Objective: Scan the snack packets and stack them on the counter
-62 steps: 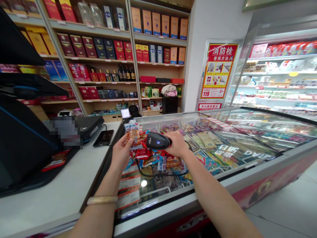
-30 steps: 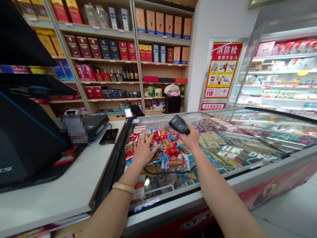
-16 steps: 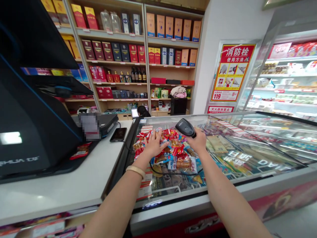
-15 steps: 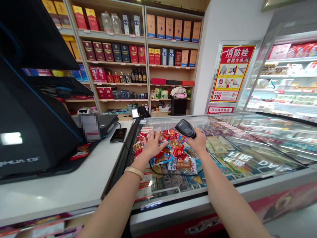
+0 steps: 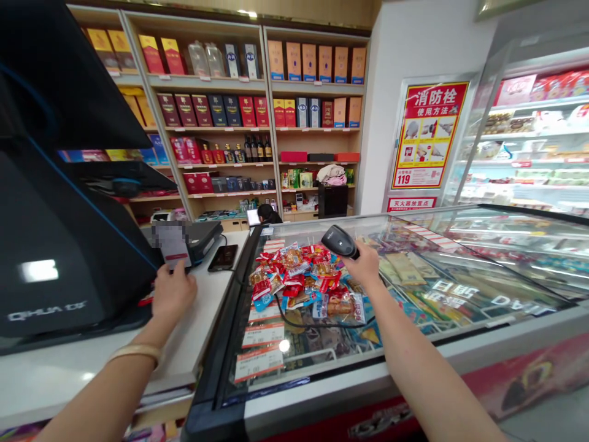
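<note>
My right hand (image 5: 363, 264) is wrapped around the handle of a black handheld barcode scanner (image 5: 339, 241), held above the glass freezer top. Below and left of the scanner lies a heap of small wrapped snack packets (image 5: 294, 273), mostly red with some blue and clear. A larger see-through packet (image 5: 341, 307) rests at the heap's near edge. My left hand (image 5: 173, 294) is over the counter beside the black checkout machine, fingers bent at the lower edge of a blurred card (image 5: 175, 242). A bit of red packet (image 5: 146, 299) shows beside it; the fingertips are partly hidden.
The checkout machine (image 5: 69, 245) stands at the left. A phone (image 5: 223, 258) lies on the white counter (image 5: 184, 344). A black cable (image 5: 304, 324) curves across the freezer glass (image 5: 317, 368). Behind are shelves of boxes (image 5: 207, 110) and a person's head (image 5: 267, 213).
My left hand has left the packet heap and moved left to the counter by the checkout machine. The right hand keeps the scanner in nearly the same place.
</note>
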### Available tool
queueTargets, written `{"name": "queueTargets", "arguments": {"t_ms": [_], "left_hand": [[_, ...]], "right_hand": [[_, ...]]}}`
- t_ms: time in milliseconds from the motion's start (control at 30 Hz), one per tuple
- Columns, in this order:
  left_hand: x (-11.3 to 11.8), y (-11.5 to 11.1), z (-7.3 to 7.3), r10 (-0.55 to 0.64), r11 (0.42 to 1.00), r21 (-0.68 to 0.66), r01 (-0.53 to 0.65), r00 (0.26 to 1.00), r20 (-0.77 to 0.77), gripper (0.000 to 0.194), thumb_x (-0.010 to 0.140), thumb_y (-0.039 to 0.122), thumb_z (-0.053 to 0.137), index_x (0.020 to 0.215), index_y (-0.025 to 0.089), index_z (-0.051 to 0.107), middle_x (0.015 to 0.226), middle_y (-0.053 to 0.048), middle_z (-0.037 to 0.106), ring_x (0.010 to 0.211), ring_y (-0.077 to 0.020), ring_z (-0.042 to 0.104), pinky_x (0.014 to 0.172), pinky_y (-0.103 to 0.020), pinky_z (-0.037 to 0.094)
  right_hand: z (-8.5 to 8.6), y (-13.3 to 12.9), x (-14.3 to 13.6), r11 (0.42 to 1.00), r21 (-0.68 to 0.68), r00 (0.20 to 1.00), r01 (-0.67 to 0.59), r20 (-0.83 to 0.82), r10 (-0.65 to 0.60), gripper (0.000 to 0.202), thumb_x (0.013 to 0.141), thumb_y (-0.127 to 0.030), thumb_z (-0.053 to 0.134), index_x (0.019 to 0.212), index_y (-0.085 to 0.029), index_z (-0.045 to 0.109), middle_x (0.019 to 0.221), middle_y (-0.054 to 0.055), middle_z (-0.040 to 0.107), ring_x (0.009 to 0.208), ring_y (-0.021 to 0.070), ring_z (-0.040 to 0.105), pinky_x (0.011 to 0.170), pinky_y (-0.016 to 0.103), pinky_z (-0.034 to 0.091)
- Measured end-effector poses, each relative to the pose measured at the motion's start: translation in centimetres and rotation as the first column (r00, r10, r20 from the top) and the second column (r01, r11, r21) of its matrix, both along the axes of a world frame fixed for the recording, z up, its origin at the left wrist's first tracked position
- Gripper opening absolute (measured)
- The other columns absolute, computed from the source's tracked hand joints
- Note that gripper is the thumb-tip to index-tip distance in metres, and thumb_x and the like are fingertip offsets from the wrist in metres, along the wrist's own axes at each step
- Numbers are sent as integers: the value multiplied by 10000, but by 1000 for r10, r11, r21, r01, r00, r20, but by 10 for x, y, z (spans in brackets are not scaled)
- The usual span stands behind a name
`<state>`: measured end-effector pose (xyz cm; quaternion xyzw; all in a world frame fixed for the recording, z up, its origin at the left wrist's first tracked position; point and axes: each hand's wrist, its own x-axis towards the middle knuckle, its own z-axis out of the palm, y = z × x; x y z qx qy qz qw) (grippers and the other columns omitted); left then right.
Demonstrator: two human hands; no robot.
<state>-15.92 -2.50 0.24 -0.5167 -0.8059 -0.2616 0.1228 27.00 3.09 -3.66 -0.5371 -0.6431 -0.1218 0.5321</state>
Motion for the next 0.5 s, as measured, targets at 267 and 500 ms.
{"name": "queueTargets", "arguments": {"t_ms": [267,500], "left_hand": [[-43,-17,-6,112,952,-271,-141,986,-121,470,888,294,345,1203,90,627,1202,-278,609,1113,-424,577,844,-487,449],[-46,-4,-9,180,982,12,-188,956,231,132,734,313,581,774,189,560,1095,-162,656,1166,-430,545,912,-596,393]], "right_hand": [[-1,-1,-3,999,-37,999,22,48,-20,211,694,-345,607,826,-205,692,804,76,732,789,265,667,699,309,432],[-3,0,-5,999,-33,998,16,56,-14,267,691,-335,610,904,-209,710,879,76,748,828,267,675,721,319,456]]}}
